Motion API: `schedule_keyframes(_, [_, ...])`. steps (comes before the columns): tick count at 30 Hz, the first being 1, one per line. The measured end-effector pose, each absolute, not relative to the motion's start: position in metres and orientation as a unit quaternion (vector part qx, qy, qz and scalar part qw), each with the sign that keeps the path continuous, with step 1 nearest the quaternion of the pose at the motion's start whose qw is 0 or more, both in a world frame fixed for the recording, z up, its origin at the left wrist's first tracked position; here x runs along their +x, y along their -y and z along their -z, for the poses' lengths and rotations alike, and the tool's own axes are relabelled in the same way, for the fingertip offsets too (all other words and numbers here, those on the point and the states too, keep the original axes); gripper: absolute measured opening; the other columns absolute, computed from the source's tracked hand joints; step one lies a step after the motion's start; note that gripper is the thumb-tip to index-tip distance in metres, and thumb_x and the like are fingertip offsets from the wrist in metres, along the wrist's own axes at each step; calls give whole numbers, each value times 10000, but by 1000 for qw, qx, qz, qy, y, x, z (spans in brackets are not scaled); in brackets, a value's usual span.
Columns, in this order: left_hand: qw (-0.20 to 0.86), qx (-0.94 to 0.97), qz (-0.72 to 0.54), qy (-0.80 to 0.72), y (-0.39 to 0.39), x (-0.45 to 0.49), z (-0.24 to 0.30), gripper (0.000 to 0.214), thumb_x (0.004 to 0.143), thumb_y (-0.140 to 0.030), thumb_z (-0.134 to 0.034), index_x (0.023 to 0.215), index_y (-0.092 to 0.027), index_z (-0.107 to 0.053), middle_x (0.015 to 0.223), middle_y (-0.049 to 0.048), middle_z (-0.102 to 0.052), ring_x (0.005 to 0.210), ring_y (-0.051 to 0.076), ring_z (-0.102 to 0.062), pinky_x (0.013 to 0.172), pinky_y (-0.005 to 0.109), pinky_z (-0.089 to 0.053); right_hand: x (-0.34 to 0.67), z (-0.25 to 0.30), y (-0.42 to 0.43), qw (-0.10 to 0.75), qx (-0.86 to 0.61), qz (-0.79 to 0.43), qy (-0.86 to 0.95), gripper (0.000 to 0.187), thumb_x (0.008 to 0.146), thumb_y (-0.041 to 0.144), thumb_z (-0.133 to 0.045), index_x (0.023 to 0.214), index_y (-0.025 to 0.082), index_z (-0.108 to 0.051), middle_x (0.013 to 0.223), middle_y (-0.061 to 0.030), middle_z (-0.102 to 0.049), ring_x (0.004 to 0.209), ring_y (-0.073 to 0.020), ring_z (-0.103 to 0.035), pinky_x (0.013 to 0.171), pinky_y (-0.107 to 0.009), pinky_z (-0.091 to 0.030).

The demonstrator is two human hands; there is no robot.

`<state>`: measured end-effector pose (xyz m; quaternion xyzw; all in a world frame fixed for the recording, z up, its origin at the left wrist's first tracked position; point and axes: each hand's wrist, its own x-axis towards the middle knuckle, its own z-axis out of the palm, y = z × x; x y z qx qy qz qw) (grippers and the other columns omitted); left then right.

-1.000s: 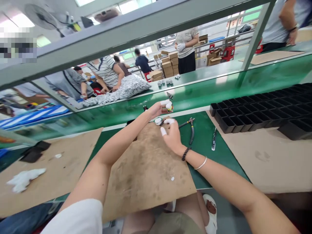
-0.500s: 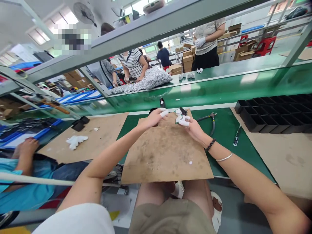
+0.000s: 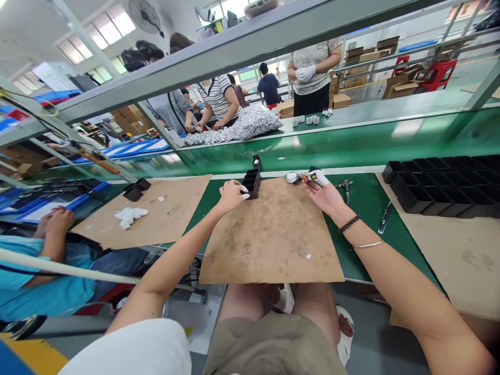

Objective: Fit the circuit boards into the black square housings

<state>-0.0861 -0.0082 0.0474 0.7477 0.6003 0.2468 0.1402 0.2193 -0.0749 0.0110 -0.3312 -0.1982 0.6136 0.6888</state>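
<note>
My left hand (image 3: pixel 233 194), with white finger cots on its fingertips, is closed at the nearest of a short row of open black plastic boxes (image 3: pixel 252 179). Its fingertips press on that box's left side. Opposite it, my right hand (image 3: pixel 325 194) is turned palm up at the far edge of the cardboard sheet (image 3: pixel 273 234). Between its thumb and fingers is a small electronic assembly (image 3: pixel 308 177) with an orange part. A round white piece (image 3: pixel 292 177) lies just left of it; whether the two are joined is unclear. Behind the boxes stands a small black plug-like piece (image 3: pixel 256 160).
Pliers (image 3: pixel 346 190) and a black-handled cutter (image 3: pixel 385 217) lie on the green mat to the right. Rows of black boxes (image 3: pixel 441 187) fill the far right. At left a co-worker's hands (image 3: pixel 57 219) rest near a white cloth (image 3: pixel 130 216). A metal rail (image 3: pixel 219 57) crosses ahead.
My left hand has moved left and nearer to me, to the black boxes, which now show. My right hand has shifted right and turned palm up with the electronic assembly.
</note>
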Motion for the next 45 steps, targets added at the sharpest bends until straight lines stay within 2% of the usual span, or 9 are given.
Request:
schedule_keyframes(4, [159,774,-252,-558,32,-78,-41,126,748,-323,-719,757,-205,-675,1279,127,-639,1287,383,-509,1135,542,-345,225,-14,77,680,-349,-617,186,234,938,437,-664,845,222,-672,858,-43,-726,860,-156,-723,785,-253,-628])
schedule_keyframes(10, [234,770,-271,-528,104,-48,-35,176,774,-335,-702,886,-225,-621,958,44,-695,948,262,-657,928,417,-516,219,-16,81,673,-372,-617,166,250,936,462,-662,850,229,-688,873,-24,-737,848,-143,-709,716,-227,-595])
schedule_keyframes(13, [235,746,-273,-560,125,-38,-30,458,754,-361,-746,1150,-211,-571,1176,101,-648,1075,295,-636,977,459,-509,219,-15,81,662,-384,-623,161,277,955,475,-628,849,225,-682,849,-19,-726,788,-128,-696,688,-211,-586])
schedule_keyframes(16, [306,737,-251,-548,128,-40,-23,956,677,-395,-843,1491,-216,-377,1519,189,-422,1255,350,-570,1051,495,-487,221,-14,80,655,-394,-621,173,308,950,510,-620,851,223,-675,841,-26,-711,758,-135,-688,658,-213,-585])
schedule_keyframes(20, [456,721,-188,-487,119,-53,-24,1256,575,-396,-928,1612,-315,-224,1613,184,-316,1153,335,-652,976,472,-561,223,-12,78,652,-406,-619,166,291,926,509,-649,850,229,-671,822,-25,-706,741,-145,-679,617,-226,-579])
schedule_keyframes(26, [398,805,-225,-378,107,-51,-34,853,659,-234,-837,1452,-317,-534,1607,66,-405,1512,335,-370,1271,473,-302,221,-9,78,641,-422,-619,165,222,905,451,-669,857,234,-668,835,-21,-726,770,-151,-679,668,-248,-577])
schedule_keyframes(30, [475,735,-268,-404,107,-40,-16,886,670,-286,-847,1470,-236,-469,1546,130,-495,1383,329,-534,1172,475,-435,212,-12,85,645,-401,-601,250,142,819,345,-747,905,240,-704,906,-4,-743,828,-142,-684,719,-238,-563])
schedule_keyframes(36, [485,689,-305,-443,110,-27,-2,727,639,-311,-856,1287,-119,-588,1271,154,-689,1132,315,-665,1051,484,-512,182,-14,109,614,-335,-533,475,505,535,278,-951,988,279,-728,1072,2,-759,1043,-218,-688,975,-382,-550])
schedule_keyframes(45, [424,714,-391,-397,108,-24,-22,718,617,-345,-892,1269,-185,-637,1363,116,-658,1305,341,-583,1165,461,-428,169,-4,120,562,-348,-455,597,641,526,418,-974,1097,254,-732,1254,-63,-732,1206,-302,-652,1092,-494,-505])
